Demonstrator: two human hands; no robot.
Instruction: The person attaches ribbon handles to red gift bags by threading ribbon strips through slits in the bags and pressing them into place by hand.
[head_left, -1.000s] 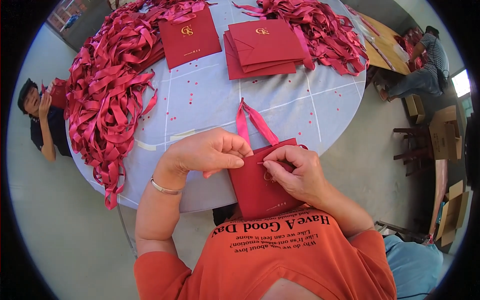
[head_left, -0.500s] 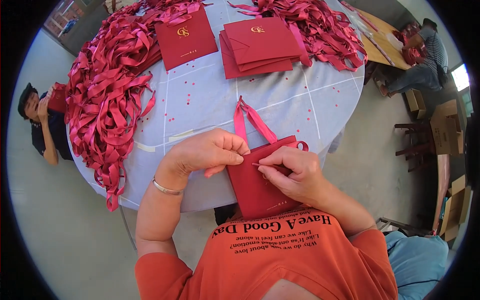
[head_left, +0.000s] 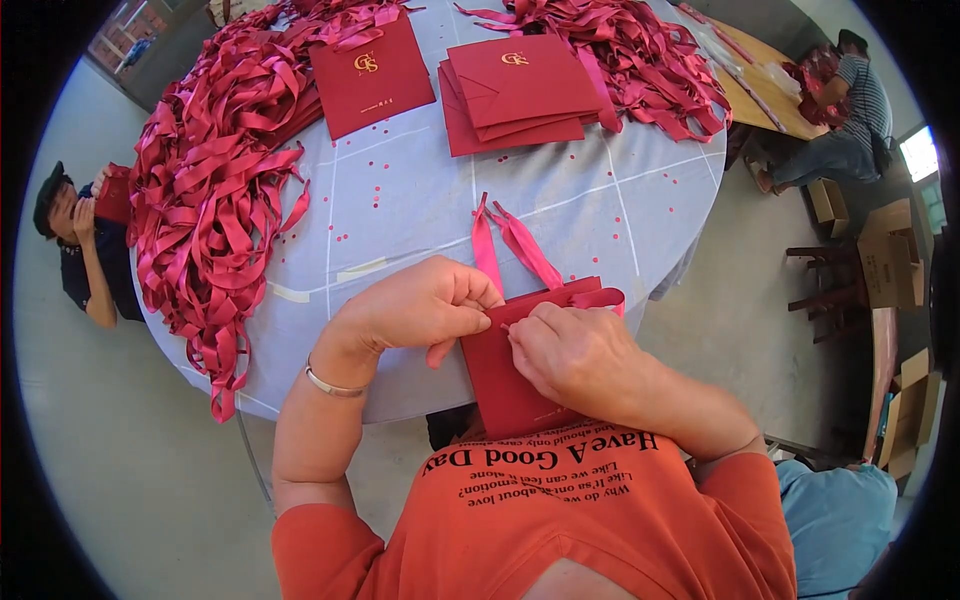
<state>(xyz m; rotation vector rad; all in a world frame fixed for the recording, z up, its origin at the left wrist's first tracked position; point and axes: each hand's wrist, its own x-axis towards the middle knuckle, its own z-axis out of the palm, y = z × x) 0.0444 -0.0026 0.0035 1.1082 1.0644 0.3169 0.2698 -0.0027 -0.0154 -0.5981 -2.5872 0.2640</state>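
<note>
Black lettering (head_left: 540,456) crosses the orange shirt (head_left: 560,520). Against it rests a red bag (head_left: 495,375), at the table's near edge, a small line of gold print (head_left: 551,413) low on its front. The left hand (head_left: 430,308) pinches the bag's far left corner; the right hand (head_left: 575,350) has its fingertips closed on a pink ribbon (head_left: 610,297). The handle (head_left: 530,250) reaches farther onto the table (head_left: 400,215). Beyond, 2 ribbon heaps (head_left: 205,200) flank a bag stack (head_left: 540,85), its top bag bearing a gold monogram (head_left: 515,59).

The right fingers (head_left: 533,345) have rolled over, knuckles upward.
</note>
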